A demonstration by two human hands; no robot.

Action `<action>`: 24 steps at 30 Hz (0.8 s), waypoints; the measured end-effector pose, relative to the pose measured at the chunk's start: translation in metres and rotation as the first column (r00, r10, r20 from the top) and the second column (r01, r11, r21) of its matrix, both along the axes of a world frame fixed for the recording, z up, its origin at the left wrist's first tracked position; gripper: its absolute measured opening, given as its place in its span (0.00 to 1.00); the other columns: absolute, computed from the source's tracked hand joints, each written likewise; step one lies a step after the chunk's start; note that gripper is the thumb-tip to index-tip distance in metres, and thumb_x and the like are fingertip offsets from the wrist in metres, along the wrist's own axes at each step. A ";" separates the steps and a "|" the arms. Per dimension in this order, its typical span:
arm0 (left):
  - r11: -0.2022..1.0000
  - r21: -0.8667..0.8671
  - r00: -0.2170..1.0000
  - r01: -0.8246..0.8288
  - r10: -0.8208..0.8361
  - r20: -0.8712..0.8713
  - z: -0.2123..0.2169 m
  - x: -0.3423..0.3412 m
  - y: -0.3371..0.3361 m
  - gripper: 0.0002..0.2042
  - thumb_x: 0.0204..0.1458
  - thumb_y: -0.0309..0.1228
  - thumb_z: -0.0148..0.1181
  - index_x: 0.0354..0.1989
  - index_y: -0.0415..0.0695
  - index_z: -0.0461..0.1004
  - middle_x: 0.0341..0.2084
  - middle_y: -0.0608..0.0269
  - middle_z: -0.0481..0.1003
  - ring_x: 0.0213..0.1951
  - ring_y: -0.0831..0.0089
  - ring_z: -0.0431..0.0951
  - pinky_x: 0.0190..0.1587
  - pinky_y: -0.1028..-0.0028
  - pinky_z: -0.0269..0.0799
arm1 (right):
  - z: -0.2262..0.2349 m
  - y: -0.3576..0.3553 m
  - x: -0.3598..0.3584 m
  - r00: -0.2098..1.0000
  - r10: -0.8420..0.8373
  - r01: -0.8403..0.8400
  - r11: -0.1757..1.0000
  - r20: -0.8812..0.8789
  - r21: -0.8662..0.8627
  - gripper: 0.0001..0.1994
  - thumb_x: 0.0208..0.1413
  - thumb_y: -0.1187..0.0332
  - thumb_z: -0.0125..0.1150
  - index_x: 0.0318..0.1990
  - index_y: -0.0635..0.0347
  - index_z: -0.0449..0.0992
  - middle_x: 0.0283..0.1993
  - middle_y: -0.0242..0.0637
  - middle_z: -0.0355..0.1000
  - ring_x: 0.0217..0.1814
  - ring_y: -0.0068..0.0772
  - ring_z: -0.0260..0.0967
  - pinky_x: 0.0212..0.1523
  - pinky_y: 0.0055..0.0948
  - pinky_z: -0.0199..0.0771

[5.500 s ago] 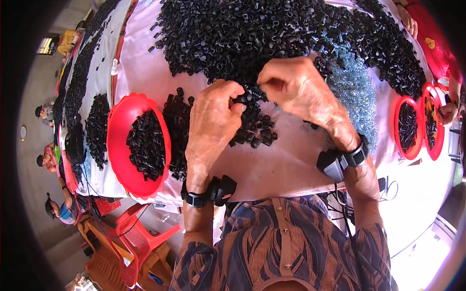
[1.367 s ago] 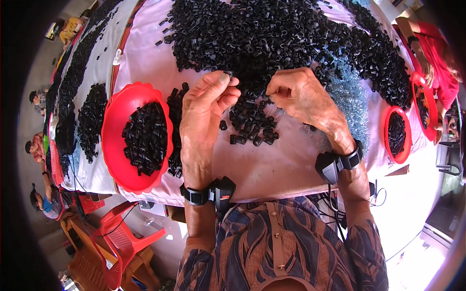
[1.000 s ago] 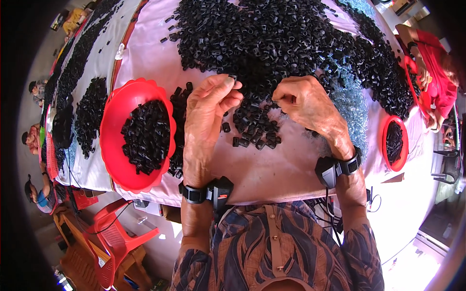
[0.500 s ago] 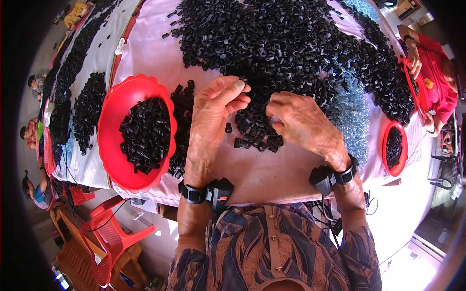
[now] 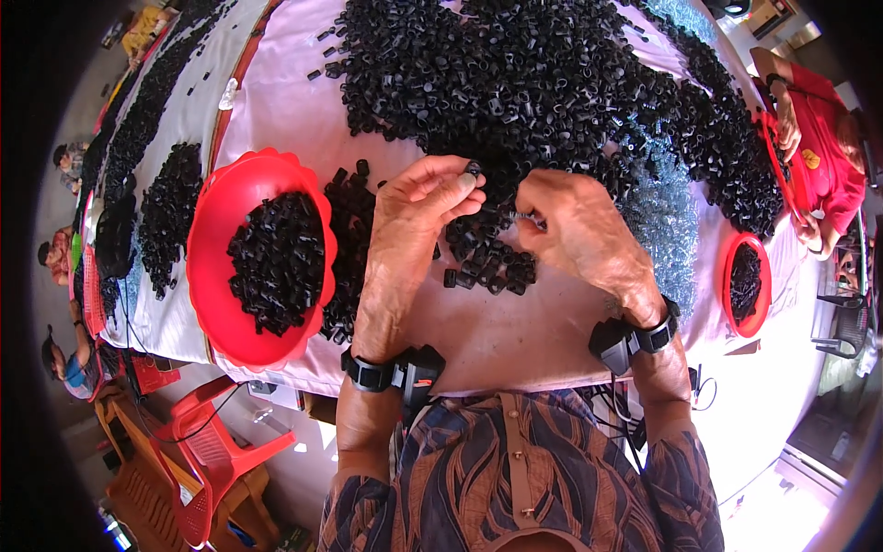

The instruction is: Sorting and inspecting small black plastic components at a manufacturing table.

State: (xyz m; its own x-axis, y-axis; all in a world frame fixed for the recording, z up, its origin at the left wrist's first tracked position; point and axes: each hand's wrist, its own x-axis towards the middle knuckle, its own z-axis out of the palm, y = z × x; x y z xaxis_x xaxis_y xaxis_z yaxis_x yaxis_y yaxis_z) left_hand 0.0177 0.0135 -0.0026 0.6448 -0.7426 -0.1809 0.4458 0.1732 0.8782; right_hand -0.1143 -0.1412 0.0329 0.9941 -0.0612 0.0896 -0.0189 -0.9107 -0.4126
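Head view, single frame.

Item in hand: one small black plastic piece [image 5: 473,169], short and ring-like, pinched between thumb and fingertips of the left hand [image 5: 418,207]. It sits just above picture centre, at the near edge of the main heap.

Left hand: fingers drawn together on the piece, palm down, black wrist strap with a small device.

Right hand [image 5: 575,225]: at 3 o'clock from the left hand, close by. Fingers curled, tips pinched on something small and thin; what it is cannot be told. Matching black wrist strap.

Heap of black pieces [image 5: 533,83]: one large mass, far too many to count, covering the worktop [image 5: 515,336] from 10 to 2 o'clock. A loose scatter lies under both hands.

Red bowls: three in view. Large bowl [image 5: 225,216] at 9 o'clock, about half full of black pieces. Smaller bowl [image 5: 745,285] at 3 o'clock, also holding pieces. A third, edge-on, at 2 o'clock.

Red plastic chair [image 5: 207,451]: one, at 7 o'clock, below the worktop.

Other persons: one in a red top [image 5: 823,152] at 2 o'clock.
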 end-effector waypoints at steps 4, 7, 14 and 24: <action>1.000 -0.012 1.000 -0.001 0.001 0.001 0.000 -0.004 -0.001 0.10 0.53 0.23 0.63 0.43 0.35 0.76 0.35 0.57 0.79 0.36 0.72 0.80 0.43 0.74 0.79 | -0.002 -0.002 0.005 0.958 -0.214 0.119 0.901 0.190 0.417 0.08 0.43 0.80 0.63 0.33 0.65 0.75 0.30 0.42 0.72 0.27 0.41 0.72 0.30 0.30 0.74; 1.000 -0.015 1.000 0.021 -0.021 0.005 0.001 -0.006 -0.002 0.10 0.53 0.23 0.63 0.42 0.35 0.76 0.35 0.58 0.79 0.35 0.72 0.80 0.42 0.74 0.79 | -0.004 -0.002 0.009 0.891 -0.255 0.033 0.861 0.374 0.508 0.09 0.51 0.82 0.59 0.41 0.66 0.78 0.32 0.39 0.75 0.30 0.23 0.74 0.29 0.22 0.74; 0.997 -0.003 0.997 0.078 -0.078 0.013 -0.002 -0.008 0.000 0.08 0.54 0.24 0.62 0.42 0.37 0.76 0.36 0.58 0.79 0.35 0.72 0.80 0.42 0.73 0.78 | -0.001 0.004 0.009 0.884 -0.438 0.058 0.453 0.165 0.890 0.08 0.54 0.79 0.62 0.41 0.66 0.79 0.35 0.35 0.78 0.33 0.20 0.74 0.33 0.20 0.76; 0.999 -0.039 1.000 -0.014 0.013 -0.006 0.003 -0.008 -0.001 0.08 0.55 0.25 0.61 0.42 0.38 0.76 0.37 0.57 0.79 0.36 0.72 0.80 0.42 0.74 0.76 | 0.012 0.008 0.011 0.895 -0.443 0.111 0.337 0.053 0.935 0.05 0.52 0.78 0.63 0.37 0.69 0.79 0.32 0.36 0.77 0.31 0.19 0.72 0.33 0.19 0.74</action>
State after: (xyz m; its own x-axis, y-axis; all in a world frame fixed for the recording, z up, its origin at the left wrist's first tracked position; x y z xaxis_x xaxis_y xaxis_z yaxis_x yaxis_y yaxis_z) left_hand 0.0098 0.0130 0.0004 0.6538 -0.7405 -0.1556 0.4486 0.2137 0.8678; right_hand -0.1030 -0.1331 0.0448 0.8441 -0.5355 0.0271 0.0601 0.0442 -0.9972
